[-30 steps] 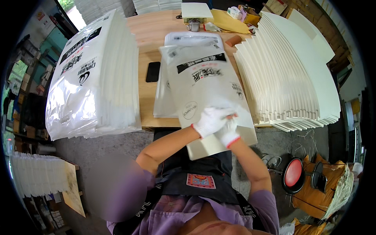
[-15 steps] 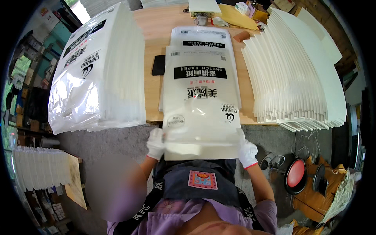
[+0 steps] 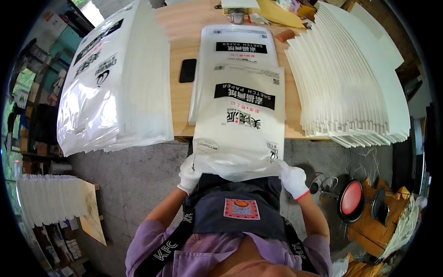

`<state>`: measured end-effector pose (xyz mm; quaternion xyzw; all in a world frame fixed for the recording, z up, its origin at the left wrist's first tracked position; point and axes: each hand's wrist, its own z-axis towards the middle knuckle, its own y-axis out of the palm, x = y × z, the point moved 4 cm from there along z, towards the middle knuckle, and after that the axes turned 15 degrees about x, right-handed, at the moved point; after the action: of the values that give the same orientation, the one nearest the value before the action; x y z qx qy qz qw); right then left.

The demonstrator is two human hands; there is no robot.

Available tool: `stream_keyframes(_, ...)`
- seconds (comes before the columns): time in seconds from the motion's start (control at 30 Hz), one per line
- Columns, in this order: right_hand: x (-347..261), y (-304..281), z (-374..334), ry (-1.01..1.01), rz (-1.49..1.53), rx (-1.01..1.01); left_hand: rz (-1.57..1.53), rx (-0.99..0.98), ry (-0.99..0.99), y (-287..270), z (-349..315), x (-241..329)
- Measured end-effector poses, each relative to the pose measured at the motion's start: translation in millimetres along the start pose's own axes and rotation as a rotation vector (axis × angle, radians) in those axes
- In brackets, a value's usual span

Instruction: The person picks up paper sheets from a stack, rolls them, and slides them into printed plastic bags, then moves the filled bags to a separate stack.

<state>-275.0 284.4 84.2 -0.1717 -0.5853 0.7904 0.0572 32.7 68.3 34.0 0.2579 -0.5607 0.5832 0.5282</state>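
Left hand [image 3: 189, 174] and right hand [image 3: 294, 179] each pinch the bag [image 3: 240, 134] mouth; thin film could slip or tear, I'd say

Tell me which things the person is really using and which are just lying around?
In use:
- left hand and right hand, both in white gloves, gripping the near edge
- white plastic bag of paper with black label

Lying about:
- black phone
- fanned stack of white paper sheets
- pile of white plastic bags
- red round stool

Two gloved hands [image 3: 191, 173] — one phone [image 3: 187, 70], one stool [image 3: 350, 198]
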Motion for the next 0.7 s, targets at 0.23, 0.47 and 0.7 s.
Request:
stream_keyframes(0.23, 56.8, 43.6, -52.5, 0.616, 0.786, -0.157, 0.357, -0.32, -0.05, -40.9, -18.0, -36.4)
stream_keyframes(0.47, 97.7, 129.4, -23.4, 1.243, 1.171, 0.118, 0.526, -0.456, -0.212, 26.4, 36.6, -48.3)
stream_keyframes(0.7, 23.9, 149.0, -29.7, 1.105, 1.509, -0.399, -0.071, -0.185, 0.051, 10.0, 115.0, 122.3)
